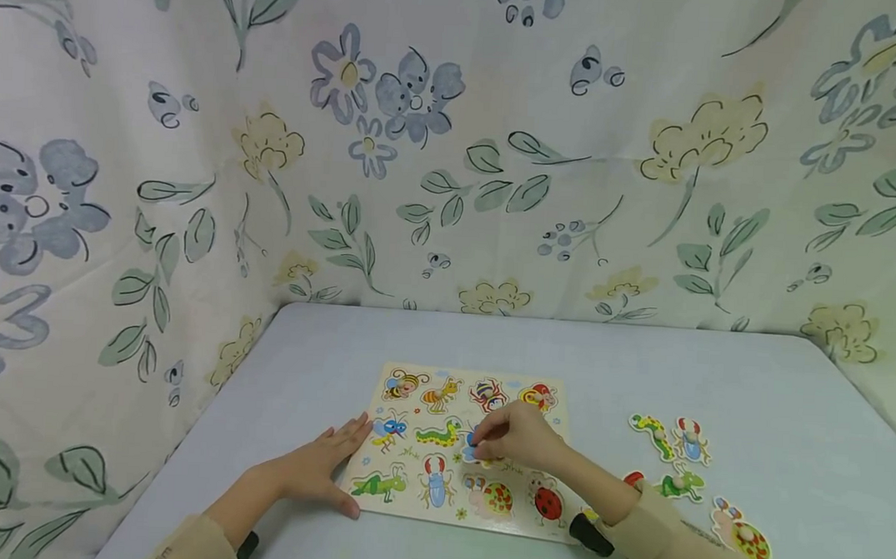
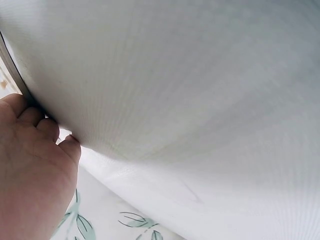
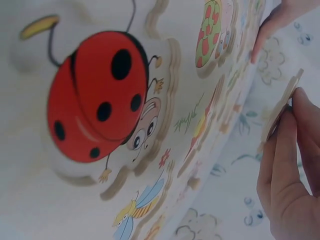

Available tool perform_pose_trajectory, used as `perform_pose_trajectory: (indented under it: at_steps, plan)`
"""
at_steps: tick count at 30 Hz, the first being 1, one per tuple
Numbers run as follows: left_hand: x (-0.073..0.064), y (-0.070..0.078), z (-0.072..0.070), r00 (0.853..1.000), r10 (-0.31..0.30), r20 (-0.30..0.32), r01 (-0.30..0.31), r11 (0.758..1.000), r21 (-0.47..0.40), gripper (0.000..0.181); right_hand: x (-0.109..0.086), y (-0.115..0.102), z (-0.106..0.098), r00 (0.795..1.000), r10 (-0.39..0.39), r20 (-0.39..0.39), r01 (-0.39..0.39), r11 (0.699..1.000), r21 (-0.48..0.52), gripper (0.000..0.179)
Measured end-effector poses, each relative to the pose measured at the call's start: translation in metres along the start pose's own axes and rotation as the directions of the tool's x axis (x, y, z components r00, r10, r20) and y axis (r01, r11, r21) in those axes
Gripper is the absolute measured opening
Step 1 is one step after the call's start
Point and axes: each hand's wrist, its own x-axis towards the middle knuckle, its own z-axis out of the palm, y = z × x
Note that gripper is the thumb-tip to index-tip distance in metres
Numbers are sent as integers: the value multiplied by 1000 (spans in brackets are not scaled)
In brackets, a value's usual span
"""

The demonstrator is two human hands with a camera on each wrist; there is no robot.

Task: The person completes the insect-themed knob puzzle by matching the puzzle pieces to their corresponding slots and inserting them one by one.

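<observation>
Head camera faces forward, down; wrist cameras sit close, right sharing the board (image 1: pixel 455 497).

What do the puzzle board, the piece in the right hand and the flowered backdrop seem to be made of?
Puzzle board: probably wood or fibreboard, with a smooth-looking printed face; the cut recess edges show tan.
Piece: likely similar, judging by its rigid-looking tan edge; finish unclear edge-on.
Flowered backdrop: seemingly matt printed fabric, given its soft folds and lack of shine.
</observation>
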Motion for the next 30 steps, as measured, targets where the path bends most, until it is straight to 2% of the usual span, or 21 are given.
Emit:
perform_pose_trajectory:
  at_steps: [19, 27, 30]
  plan:
    - [-1, -3, 1, 1000, 14, -5, -14, 1000, 3, 122, 20, -4, 21, 1000, -19, -1, 19, 998, 60, 7]
    - [0, -1, 0, 1000, 13, -1, -13, 1000, -2, 122, 24, -10, 26, 998, 47, 31, -49, 996, 77, 7]
    - [-1, -2, 0, 1000, 8, 1, -8, 1000, 4, 122, 27, -11, 27, 998, 45, 32, -47, 997, 65, 8]
